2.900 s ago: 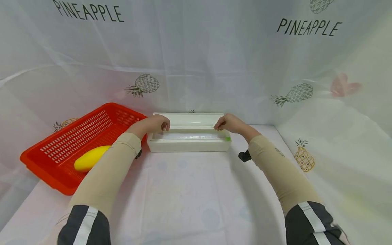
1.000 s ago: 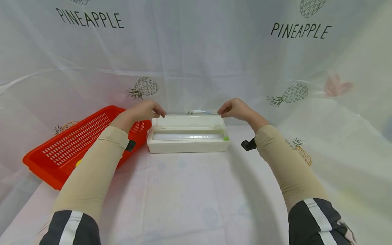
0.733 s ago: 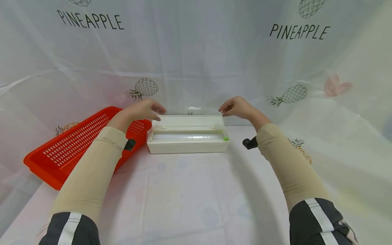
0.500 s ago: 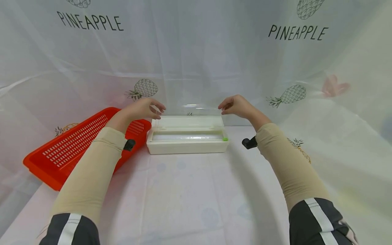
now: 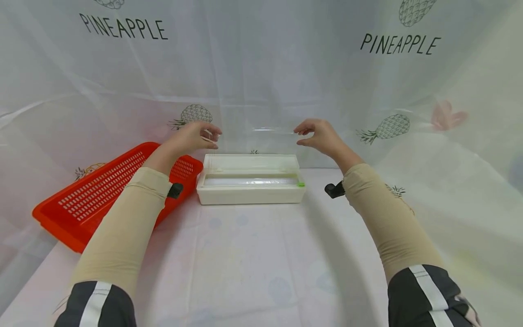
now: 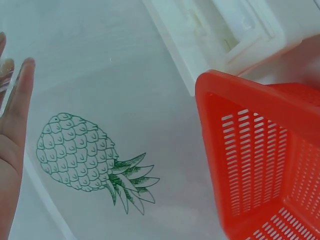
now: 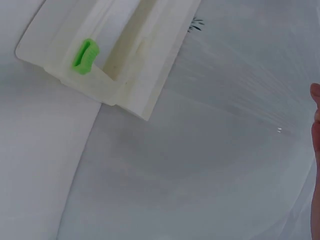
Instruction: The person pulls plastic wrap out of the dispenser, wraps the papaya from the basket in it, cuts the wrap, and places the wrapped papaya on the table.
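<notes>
Clear film is pinched by fingers of the left hand and right hand above the white box; best pull both sides level, evenly.

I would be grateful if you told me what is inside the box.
Shiny, pale film shows in the opening of the box. Whatever lies beneath it, or low behind the front wall, is covered and cannot be seen.

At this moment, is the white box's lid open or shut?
Open: the lid is tilted back from the white box, leaving the shiny film inside visible.
</notes>
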Tool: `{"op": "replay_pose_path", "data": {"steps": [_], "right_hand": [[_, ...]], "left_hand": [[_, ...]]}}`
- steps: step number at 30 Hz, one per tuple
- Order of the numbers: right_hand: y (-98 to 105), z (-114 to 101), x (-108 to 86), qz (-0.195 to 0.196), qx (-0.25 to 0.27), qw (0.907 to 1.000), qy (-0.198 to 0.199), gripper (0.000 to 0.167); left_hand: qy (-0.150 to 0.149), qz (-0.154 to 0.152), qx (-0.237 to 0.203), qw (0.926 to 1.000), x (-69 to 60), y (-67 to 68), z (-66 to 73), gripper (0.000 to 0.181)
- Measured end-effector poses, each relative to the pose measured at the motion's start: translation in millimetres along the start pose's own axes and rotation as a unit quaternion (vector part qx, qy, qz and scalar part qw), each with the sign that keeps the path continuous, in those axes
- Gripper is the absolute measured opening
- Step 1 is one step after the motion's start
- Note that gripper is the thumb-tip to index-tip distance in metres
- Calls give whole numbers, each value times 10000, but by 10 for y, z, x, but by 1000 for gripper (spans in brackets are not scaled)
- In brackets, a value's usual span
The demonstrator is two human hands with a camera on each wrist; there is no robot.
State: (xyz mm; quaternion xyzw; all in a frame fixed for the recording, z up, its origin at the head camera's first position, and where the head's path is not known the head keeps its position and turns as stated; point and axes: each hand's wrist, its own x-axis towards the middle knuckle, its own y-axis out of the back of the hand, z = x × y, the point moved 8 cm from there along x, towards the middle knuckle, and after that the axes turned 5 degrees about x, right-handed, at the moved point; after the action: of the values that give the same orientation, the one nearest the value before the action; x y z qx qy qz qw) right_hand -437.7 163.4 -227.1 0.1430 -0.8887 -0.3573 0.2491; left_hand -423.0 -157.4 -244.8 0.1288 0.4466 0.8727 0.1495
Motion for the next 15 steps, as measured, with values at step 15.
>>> {"op": "replay_pose_path", "data": {"steps": [15], "right_hand": [[197,-253,26,176,-454,9961,733,33]], "left_hand": [[-348,594,144,9975,-31,208,218,45]]}}
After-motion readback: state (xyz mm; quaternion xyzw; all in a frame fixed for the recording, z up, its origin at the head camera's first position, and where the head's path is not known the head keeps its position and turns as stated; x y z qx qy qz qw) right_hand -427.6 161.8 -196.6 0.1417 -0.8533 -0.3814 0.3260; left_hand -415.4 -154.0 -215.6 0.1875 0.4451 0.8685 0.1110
